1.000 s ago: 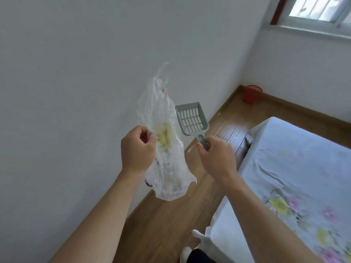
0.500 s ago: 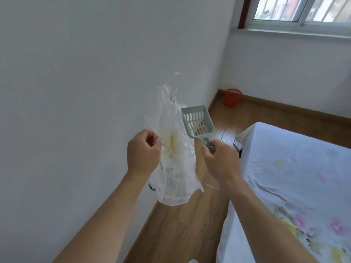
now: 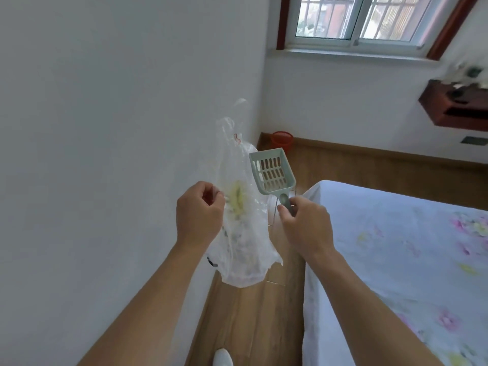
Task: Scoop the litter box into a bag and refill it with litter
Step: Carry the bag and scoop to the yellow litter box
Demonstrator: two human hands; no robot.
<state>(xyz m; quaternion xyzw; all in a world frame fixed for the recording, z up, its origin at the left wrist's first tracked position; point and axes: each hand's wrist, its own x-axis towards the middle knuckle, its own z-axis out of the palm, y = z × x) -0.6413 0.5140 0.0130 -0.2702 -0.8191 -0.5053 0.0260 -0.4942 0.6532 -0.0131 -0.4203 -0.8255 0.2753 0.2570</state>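
My left hand (image 3: 199, 211) pinches a clear plastic bag (image 3: 241, 228) with a yellow print, which hangs in the air in front of the white wall. Its top sticks up above my fingers and its bottom sags below my wrist. My right hand (image 3: 303, 225) grips the handle of a pale green slotted litter scoop (image 3: 272, 171), held upright just right of the bag with nothing in its pan. No litter box is in view.
A bed (image 3: 396, 260) with a pale floral sheet fills the right side. A narrow strip of wooden floor (image 3: 253, 320) runs between it and the white wall. An orange bin (image 3: 282, 140) stands in the far corner under the window (image 3: 356, 19). A dark red shelf (image 3: 454, 107) hangs at the right.
The view has lifted and swung toward the far wall, bringing the window and the shelf into sight. Both hands keep the same hold on the bag and the scoop.
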